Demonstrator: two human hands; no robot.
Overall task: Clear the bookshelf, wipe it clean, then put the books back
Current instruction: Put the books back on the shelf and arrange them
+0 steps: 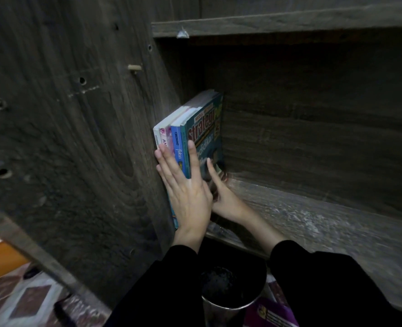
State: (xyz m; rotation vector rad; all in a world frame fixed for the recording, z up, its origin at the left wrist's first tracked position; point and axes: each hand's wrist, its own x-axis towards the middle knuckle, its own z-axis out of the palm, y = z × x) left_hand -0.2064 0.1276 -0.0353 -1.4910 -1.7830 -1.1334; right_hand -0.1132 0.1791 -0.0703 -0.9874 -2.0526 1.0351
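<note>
Three books point(190, 128) stand upright at the left end of a dark wooden shelf point(313, 218), pushed against the side panel point(77, 138). One has a white and pink spine, one a blue spine, and the outermost a teal cover. My left hand point(185, 187) lies flat with straight fingers across the spines. Just to its right, my right hand point(223, 197) reaches in low along the teal cover, one finger stretched against it. Its other fingers are hidden behind my left hand.
The shelf board to the right of the books looks scuffed and pale. Another board point(289, 22) runs above. Below the shelf sit a round dark container with a metal rim point(233, 289), a purple book point(270, 315) and a patterned floor point(25, 300).
</note>
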